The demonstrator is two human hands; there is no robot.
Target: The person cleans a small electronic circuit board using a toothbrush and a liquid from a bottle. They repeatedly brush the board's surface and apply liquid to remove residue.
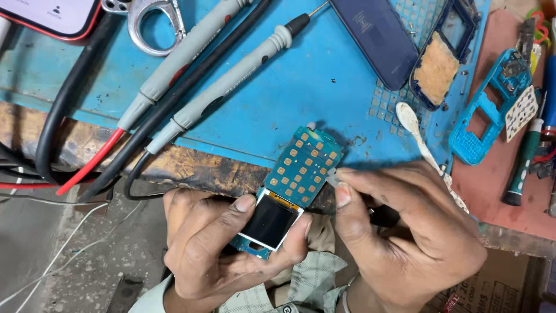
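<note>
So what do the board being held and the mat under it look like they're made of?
Circuit board: likely fibreglass laminate, matte teal, with gold-coloured metal pads and a glossy dark glass-like screen. Mat: probably rubber or silicone, dull blue, with moulded square pockets.

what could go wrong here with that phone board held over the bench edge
The circuit board is pinched only at its screen end by the left hand, out past the bench edge; a slip could drop it. The right hand presses a small part against its side, which might flex the board or crack the small screen.
</note>
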